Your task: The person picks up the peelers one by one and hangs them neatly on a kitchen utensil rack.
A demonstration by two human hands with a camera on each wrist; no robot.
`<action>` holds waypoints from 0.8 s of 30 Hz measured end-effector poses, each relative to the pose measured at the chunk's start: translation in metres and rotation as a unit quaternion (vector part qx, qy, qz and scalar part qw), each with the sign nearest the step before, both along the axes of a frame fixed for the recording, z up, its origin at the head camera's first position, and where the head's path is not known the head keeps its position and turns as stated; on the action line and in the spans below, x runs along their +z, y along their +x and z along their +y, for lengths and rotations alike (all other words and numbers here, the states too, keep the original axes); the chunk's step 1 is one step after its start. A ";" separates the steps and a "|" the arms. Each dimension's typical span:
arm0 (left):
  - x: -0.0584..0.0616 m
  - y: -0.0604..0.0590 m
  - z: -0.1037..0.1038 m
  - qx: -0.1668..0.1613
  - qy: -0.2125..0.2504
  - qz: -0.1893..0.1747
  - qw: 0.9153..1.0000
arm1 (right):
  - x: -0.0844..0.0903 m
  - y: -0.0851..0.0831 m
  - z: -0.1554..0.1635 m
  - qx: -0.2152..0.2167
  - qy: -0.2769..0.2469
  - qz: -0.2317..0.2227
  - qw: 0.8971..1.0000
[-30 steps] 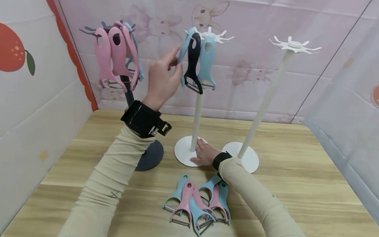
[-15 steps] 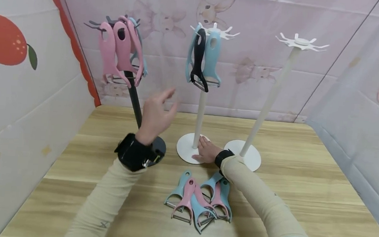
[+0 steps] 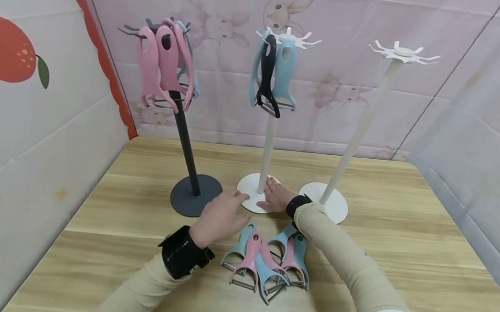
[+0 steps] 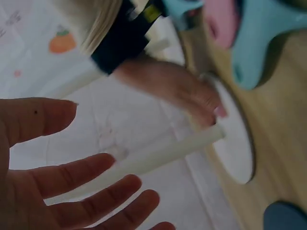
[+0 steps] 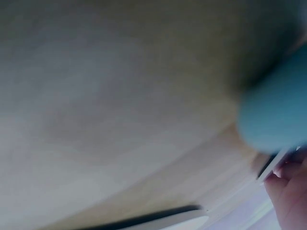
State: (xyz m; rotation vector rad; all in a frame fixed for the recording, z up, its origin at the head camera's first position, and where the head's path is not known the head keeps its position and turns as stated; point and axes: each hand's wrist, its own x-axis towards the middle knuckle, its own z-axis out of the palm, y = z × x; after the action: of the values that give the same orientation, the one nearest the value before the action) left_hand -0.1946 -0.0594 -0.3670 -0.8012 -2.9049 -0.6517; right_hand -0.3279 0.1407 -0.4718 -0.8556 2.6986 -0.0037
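My left hand (image 3: 220, 219) is over the table, just left of a pile of pink and blue peelers (image 3: 251, 255), and holds nothing. In the left wrist view its fingers (image 4: 96, 206) are spread and relaxed. My right hand (image 3: 277, 196) rests with straight fingers on the round base (image 3: 247, 194) of the middle white stand. On that stand's hooks hang a black peeler (image 3: 267, 68) between two blue peelers, the right one (image 3: 286, 64) facing me. In the right wrist view a blurred blue peeler handle (image 5: 276, 112) is close to the camera.
A dark stand (image 3: 185, 146) at left carries several pink peelers (image 3: 168, 63) and a blue one behind. At right stands another white stand (image 3: 360, 130) with bare hooks (image 3: 404, 53). A rabbit-print cloth (image 3: 351, 18) hangs behind the table (image 3: 401, 234).
My left hand has let go of the left blue peeler, now hanging on the middle stand, and has come down beside the pile. My right hand has stayed on the base.
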 end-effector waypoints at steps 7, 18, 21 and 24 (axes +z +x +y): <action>-0.032 0.024 0.016 -0.052 -0.116 -0.030 0.991 | 0.003 0.002 0.001 0.004 -0.015 -0.003 1.000; -0.054 0.040 0.029 -0.088 -0.149 -0.008 0.985 | 0.000 0.002 0.000 -0.003 -0.008 -0.012 1.000; -0.055 0.039 0.032 -0.080 -0.132 -0.011 0.988 | 0.003 0.003 -0.001 -0.003 0.002 -0.013 1.000; -0.056 0.039 0.036 -0.072 -0.120 -0.007 0.990 | 0.009 0.005 -0.002 -0.008 0.002 -0.018 1.000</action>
State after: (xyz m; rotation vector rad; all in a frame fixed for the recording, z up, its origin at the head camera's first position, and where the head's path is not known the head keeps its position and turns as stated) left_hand -0.1558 -0.0236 -0.4229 -1.0445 -2.9970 -0.3191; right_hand -0.3224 0.1389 -0.4632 -0.8253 2.6701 -0.0181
